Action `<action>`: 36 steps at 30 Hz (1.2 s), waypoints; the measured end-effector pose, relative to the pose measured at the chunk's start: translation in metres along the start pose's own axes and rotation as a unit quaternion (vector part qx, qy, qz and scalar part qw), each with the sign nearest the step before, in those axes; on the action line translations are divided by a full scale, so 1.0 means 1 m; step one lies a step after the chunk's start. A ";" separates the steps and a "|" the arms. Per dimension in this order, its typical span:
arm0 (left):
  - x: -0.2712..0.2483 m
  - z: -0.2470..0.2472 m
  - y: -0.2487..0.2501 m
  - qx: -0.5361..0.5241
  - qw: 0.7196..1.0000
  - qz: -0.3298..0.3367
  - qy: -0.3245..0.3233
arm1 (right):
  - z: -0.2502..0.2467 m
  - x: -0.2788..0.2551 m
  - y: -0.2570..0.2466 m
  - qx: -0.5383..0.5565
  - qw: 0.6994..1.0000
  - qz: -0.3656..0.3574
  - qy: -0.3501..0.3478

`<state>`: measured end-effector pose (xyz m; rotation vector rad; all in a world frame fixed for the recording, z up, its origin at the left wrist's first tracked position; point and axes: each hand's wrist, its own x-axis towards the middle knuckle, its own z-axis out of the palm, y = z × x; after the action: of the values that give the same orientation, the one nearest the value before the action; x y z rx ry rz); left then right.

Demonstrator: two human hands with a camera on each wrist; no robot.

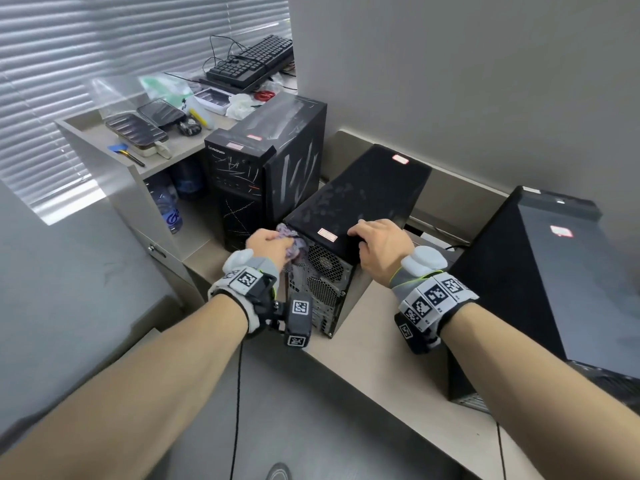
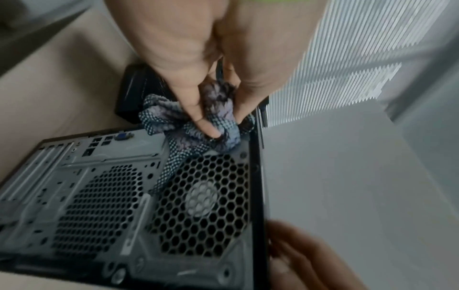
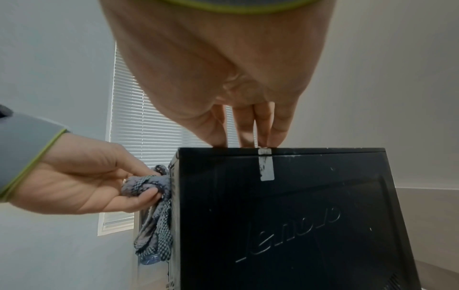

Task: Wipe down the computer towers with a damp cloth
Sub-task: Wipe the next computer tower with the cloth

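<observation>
- Head view: three black computer towers stand on the beige counter [image 1: 374, 327]. The middle tower [image 1: 360, 195] sits with its perforated metal back panel turned toward the person. Its top is dusty, blotched with smears, and carries a small label near the close edge.
- The left hand [image 1: 268, 242] bunches a grey patterned cloth [image 1: 294, 242] against the upper left corner of that back panel. Most of the cloth is hidden behind the hand here.
- The right hand [image 1: 379, 244] rests on the top rear edge of the tower, fingers bent over it; their tips are out of sight.
- A scratched tower [image 1: 266, 168] marked Lenovo stands just behind on the left. A third tower [image 1: 554, 265] on the right is cut off by the frame edge.
- Left wrist view: the thumb and fingers [image 2: 203, 121] pinch the crumpled, mesh-textured cloth [image 2: 174, 121], and one strip of it hangs down over the honeycomb fan grille [image 2: 206, 212]. The picture is blurred toward its edges; the other hand shows only as a dark smudge at the bottom.
- Right wrist view: straight fingers [image 3: 246, 127] of the right hand press down on the tower's top edge [image 3: 280, 151] and hold nothing. The dark side panel [image 3: 298, 215] bears embossed lettering and a worn strip of tape. The cloth [image 3: 154, 206] dangles against the tower's left edge, gripped by the left hand [image 3: 82, 176].
</observation>
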<state>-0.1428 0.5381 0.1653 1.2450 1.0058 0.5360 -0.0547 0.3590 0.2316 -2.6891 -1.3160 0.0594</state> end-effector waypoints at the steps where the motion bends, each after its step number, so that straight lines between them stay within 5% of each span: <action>1: 0.001 0.001 0.000 0.003 1.000 0.001 -0.001 | 0.002 0.001 0.000 0.004 1.000 0.002 0.002; 12: -0.058 0.035 -0.029 0.109 0.968 -0.030 -0.224 | 0.001 -0.001 0.000 -0.005 1.000 -0.012 0.022; 17: -0.050 0.028 -0.016 0.017 0.982 -0.053 -0.181 | 0.005 0.000 0.003 0.011 0.999 -0.001 0.031; 22: -0.070 0.037 -0.013 0.022 0.964 -0.049 -0.259 | 0.006 -0.002 0.002 0.022 0.999 -0.003 0.045; 27: -0.052 0.031 -0.033 0.130 0.972 0.000 -0.196 | 0.001 -0.004 0.003 0.015 1.000 0.004 0.028; 36: -0.008 0.003 -0.063 0.197 0.975 -0.007 -0.101 | 0.004 -0.004 0.002 0.011 0.999 0.009 0.034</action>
<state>-0.1556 0.5122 0.1082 1.6075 0.9751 0.1945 -0.0561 0.3556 0.2274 -2.6586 -1.2650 -0.0160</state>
